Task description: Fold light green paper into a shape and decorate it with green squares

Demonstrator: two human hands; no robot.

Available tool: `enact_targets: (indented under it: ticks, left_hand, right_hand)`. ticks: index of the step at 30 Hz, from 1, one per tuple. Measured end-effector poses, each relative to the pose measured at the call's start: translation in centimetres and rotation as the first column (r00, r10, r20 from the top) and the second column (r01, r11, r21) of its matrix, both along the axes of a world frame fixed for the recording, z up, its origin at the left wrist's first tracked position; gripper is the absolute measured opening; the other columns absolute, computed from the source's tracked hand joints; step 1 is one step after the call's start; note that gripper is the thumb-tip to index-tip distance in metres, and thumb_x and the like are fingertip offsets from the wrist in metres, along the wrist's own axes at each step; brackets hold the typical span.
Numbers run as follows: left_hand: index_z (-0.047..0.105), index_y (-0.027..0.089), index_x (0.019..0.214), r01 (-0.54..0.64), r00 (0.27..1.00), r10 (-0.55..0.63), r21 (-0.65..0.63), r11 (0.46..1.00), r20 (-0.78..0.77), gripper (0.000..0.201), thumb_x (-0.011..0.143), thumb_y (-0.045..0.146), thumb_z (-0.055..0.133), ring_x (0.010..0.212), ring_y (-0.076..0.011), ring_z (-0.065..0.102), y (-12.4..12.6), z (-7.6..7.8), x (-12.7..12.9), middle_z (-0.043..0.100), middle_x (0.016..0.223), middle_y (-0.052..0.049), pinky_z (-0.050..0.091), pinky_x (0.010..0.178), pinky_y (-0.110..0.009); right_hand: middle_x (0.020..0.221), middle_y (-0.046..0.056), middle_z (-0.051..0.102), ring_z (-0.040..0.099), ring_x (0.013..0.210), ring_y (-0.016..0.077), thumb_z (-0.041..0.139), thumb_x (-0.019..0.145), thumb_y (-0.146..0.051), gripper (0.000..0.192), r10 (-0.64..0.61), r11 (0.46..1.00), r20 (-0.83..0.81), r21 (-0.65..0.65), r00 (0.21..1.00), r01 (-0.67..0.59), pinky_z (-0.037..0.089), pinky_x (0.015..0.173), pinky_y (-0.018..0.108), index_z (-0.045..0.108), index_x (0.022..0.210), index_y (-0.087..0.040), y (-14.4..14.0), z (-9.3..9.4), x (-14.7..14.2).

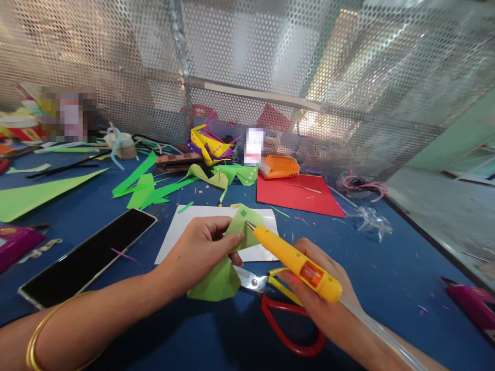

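Observation:
My left hand pinches a folded light-green paper piece and holds it just above the blue table. My right hand grips a yellow glue gun with an orange trigger. Its metal tip touches the upper part of the green paper, close to my left thumb. A clear glue stick juts out of the gun's back toward me. Red-handled scissors lie on the table under both hands, their blades partly hidden by the paper. A white sheet lies beneath the green piece.
A black phone lies at the left. A red paper sheet and an orange packet sit behind the hands. Green paper strips, yellow-purple scraps and crumpled clear plastic are scattered on the blue table. Perforated metal mesh walls the back.

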State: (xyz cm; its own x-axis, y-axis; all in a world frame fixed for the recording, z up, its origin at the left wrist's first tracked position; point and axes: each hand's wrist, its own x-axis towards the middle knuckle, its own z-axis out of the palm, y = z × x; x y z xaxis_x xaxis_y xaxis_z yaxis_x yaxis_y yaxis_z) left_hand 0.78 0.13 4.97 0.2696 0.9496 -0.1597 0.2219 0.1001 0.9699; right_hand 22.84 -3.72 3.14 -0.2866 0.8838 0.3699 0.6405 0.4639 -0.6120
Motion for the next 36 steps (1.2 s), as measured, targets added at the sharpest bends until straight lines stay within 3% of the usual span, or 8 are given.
enact_targets:
  ticks: [36]
  left_hand:
    - [0.069,0.019,0.086,0.009,1.000,-0.009,-0.002,1.000,0.021,0.021,0.084,0.038,0.060,0.052,-0.0125,0.062,0.01,-0.18,-0.16,0.068,0.056,0.002,0.043,0.048,-0.020]
  right_hand:
    - [0.064,-0.006,0.049,0.046,0.051,0.0091,0.053,0.091,-0.038,0.022,-0.031,1.000,0.019,0.008,0.999,0.030,0.035,0.047,0.021,0.048,0.076,-0.023,-0.02,-0.35,0.20]
